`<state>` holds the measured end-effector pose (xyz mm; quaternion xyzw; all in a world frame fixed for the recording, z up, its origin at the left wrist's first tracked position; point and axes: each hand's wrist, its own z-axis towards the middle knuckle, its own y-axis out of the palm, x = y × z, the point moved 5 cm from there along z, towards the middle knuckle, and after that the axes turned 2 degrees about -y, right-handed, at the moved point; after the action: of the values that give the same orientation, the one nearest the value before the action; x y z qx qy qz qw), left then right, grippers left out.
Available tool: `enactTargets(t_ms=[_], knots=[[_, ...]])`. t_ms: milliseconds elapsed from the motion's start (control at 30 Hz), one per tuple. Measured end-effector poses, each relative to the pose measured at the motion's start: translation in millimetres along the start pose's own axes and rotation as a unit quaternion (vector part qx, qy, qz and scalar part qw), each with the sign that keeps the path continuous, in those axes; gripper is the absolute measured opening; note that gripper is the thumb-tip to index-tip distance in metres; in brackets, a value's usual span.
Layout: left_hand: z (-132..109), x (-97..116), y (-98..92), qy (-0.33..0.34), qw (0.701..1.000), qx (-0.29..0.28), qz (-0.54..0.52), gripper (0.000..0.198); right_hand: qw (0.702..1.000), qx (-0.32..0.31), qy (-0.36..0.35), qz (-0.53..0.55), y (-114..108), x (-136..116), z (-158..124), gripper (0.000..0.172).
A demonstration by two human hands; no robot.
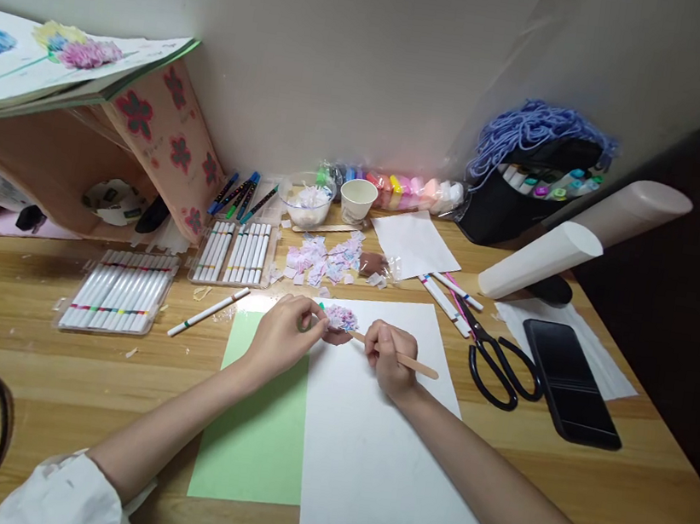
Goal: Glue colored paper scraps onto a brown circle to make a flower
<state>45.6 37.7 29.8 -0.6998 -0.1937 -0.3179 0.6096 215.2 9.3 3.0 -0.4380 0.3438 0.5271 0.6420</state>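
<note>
My left hand (pixel 284 335) is closed in a pinch on a small ball covered with pink, white and blue paper bits (pixel 341 318), held just above a white sheet (pixel 378 438). My right hand (pixel 390 357) grips a wooden stick (pixel 417 365) whose tip points at the ball. Half under the white sheet lies a green sheet (pixel 255 421). A pile of torn paper bits (pixel 323 260) lies just beyond my hands.
Two trays of markers (pixel 119 290) (pixel 235 253) and a loose marker (pixel 207 312) lie to the left. Black scissors (pixel 498 359), a phone (pixel 570 381) and rolled paper (pixel 540 260) are on the right. A paper cup (pixel 356 200), clear bowl (pixel 307 199) and clay pots (pixel 408 190) stand by the wall.
</note>
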Motion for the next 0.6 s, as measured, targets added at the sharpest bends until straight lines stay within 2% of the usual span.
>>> enactTargets(t_ms=[133, 300, 433, 600], knots=[[-8.3, 3.5, 10.4, 0.005, 0.999, -0.022, 0.027, 0.013, 0.998, -0.043, -0.041, -0.018, 5.0, -6.0, 0.6, 0.049], [-9.3, 2.5, 16.6, 0.009, 0.998, 0.0, 0.061, 0.009, 0.992, -0.12, -0.024, -0.042, 12.9, -6.2, 3.0, 0.042], [-6.9, 4.3, 15.4, 0.014, 0.997, 0.017, 0.077, 0.008, 0.988, -0.146, -0.01, -0.057, 15.8, -4.7, 5.0, 0.04], [-6.0, 5.7, 16.4, 0.02, 0.996, 0.025, 0.082, 0.008, 0.987, -0.147, -0.015, -0.061, 16.5, -5.6, 6.8, 0.039]])
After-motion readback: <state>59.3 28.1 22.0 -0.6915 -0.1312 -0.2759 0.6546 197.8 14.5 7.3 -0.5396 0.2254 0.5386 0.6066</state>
